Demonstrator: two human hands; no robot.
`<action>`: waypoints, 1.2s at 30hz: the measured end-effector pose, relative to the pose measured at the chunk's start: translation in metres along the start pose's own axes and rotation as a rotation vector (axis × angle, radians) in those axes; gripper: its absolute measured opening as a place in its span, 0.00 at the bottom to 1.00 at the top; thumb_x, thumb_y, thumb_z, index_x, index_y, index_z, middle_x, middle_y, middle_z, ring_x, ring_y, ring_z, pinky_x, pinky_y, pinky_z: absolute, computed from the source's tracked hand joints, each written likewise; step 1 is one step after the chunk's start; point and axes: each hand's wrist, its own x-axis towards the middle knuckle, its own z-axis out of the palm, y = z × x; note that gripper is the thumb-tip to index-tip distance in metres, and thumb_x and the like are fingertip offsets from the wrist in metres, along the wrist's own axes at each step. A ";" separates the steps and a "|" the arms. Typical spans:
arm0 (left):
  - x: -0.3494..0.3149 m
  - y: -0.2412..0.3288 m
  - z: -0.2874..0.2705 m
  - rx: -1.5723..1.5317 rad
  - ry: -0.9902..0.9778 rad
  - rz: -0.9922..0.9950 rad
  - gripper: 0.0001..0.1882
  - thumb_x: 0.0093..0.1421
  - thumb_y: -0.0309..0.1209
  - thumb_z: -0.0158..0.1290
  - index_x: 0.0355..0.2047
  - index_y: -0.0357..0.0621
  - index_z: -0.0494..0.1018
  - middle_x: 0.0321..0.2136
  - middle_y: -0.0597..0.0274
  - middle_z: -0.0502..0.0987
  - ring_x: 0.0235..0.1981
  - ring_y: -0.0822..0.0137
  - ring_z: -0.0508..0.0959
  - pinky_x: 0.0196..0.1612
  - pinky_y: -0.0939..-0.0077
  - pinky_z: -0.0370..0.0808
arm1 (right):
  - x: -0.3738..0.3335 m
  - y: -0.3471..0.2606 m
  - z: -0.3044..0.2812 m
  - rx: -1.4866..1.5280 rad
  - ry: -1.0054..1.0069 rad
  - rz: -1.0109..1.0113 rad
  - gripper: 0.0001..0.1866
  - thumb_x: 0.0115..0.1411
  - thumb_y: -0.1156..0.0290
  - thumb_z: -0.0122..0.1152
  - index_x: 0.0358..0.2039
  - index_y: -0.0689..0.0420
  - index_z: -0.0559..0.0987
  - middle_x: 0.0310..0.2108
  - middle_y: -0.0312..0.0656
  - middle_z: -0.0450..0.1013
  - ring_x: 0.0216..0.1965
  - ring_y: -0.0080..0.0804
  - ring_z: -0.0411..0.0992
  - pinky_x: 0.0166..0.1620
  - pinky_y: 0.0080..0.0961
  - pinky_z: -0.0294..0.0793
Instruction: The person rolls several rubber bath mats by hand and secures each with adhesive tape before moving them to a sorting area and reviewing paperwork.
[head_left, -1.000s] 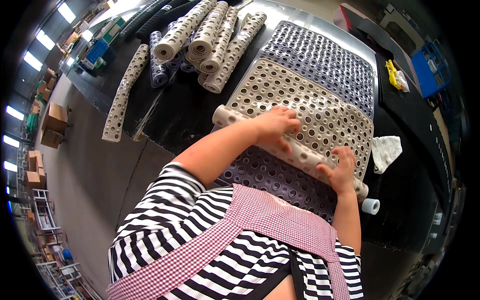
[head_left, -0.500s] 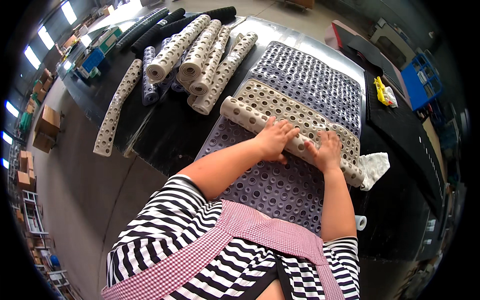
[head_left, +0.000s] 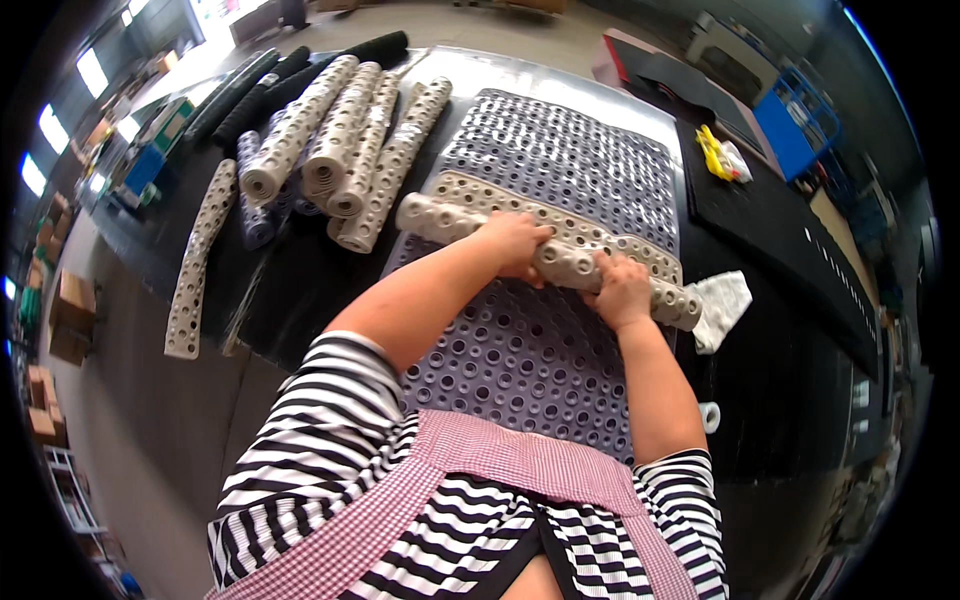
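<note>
A beige bath mat [head_left: 440, 218] with round holes lies crosswise before me, its near part wound into a roll and a narrow strip still flat behind it. My left hand [head_left: 516, 244] is curled over the middle of the roll. Farther right, my right hand [head_left: 622, 290] grips the same roll, thumb on the near side and fingers over the top. Underneath, a purple-grey mat [head_left: 530, 370] with round holes is spread flat toward my apron. Beyond the beige strip, a shinier purple-grey mat surface [head_left: 570, 140] extends to the table's far side.
Several rolled beige mats [head_left: 400, 165] lie at the left, with a purple-grey roll [head_left: 256, 215] and black rolls [head_left: 270, 92]. One slim beige roll [head_left: 200, 265] sits at the table's left edge. To the right are a white cloth [head_left: 722, 312], a small white roll [head_left: 709, 417] and a yellow item [head_left: 714, 152].
The beige roll has turned away from me and grown thicker, leaving less of the mat flat. Both hands have curled tighter round it. The whole view has shifted.
</note>
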 end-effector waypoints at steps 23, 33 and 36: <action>-0.143 0.092 0.050 0.022 0.201 0.001 0.45 0.45 0.51 0.70 0.62 0.52 0.67 0.51 0.55 0.70 0.55 0.53 0.68 0.59 0.53 0.59 | -0.102 -0.009 -0.034 0.531 0.147 -0.187 0.41 0.39 0.47 0.81 0.50 0.58 0.78 0.52 0.49 0.75 0.56 0.47 0.71 0.62 0.41 0.66; -0.142 0.089 0.045 0.021 0.125 -0.066 0.44 0.47 0.51 0.69 0.61 0.51 0.67 0.51 0.55 0.72 0.56 0.52 0.69 0.60 0.54 0.60 | -0.246 0.238 -0.034 0.342 -0.317 0.879 0.23 0.45 0.78 0.64 0.46 0.55 0.85 0.37 0.49 0.82 0.37 0.37 0.81 0.42 0.31 0.78; -0.142 0.093 0.036 0.002 0.089 -0.082 0.43 0.47 0.52 0.68 0.61 0.51 0.67 0.52 0.54 0.72 0.57 0.52 0.68 0.60 0.54 0.60 | -0.265 0.240 -0.011 0.113 -0.164 0.915 0.11 0.49 0.75 0.62 0.34 0.56 0.84 0.31 0.50 0.81 0.35 0.43 0.81 0.41 0.37 0.79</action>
